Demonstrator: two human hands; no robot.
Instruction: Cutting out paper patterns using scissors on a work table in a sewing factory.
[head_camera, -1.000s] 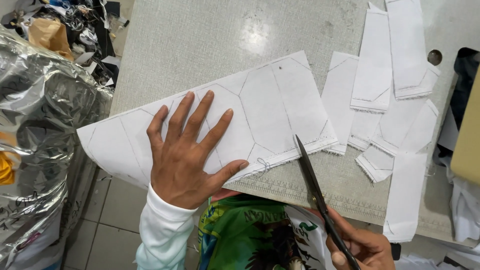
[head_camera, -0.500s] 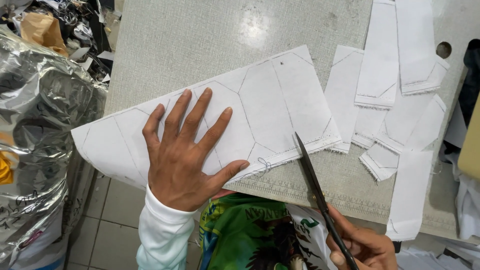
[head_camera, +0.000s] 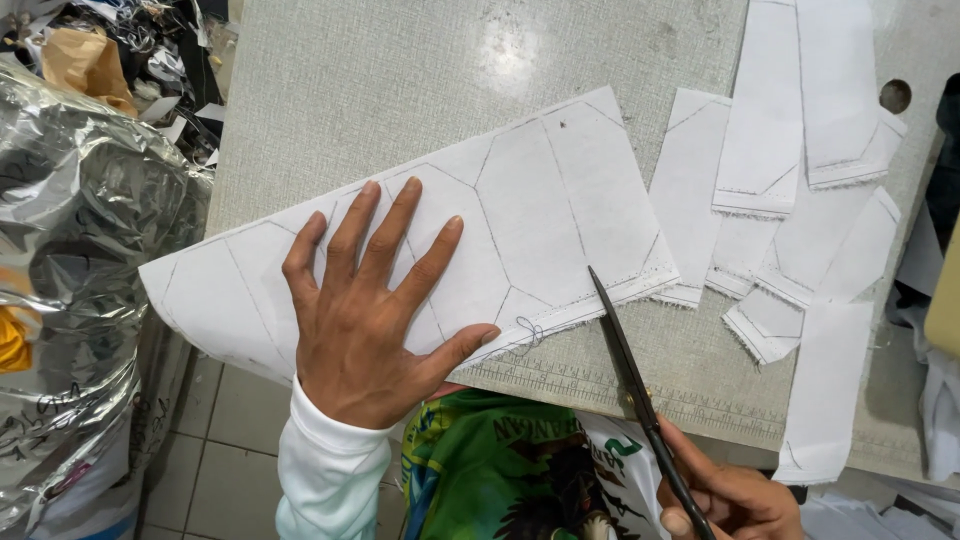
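Observation:
A long white fabric strip (head_camera: 540, 200) with pencilled hexagon-like outlines lies slantwise over the front edge of a grey table (head_camera: 400, 90). My left hand (head_camera: 370, 310) presses flat on its left half, fingers spread. My right hand (head_camera: 730, 495) at the bottom edge grips black scissors (head_camera: 630, 370). Their blades are together and point up toward the strip's frayed lower edge, the tip just touching it.
Several cut white fabric pieces (head_camera: 790, 150) lie overlapped at the table's right, near a round hole (head_camera: 895, 96). A crinkled silver foil bag (head_camera: 70, 260) fills the left side beside the table. Tiled floor (head_camera: 220, 440) shows below.
The view has shifted slightly; the strip, my left hand and the scissors keep nearly the same places relative to one another.

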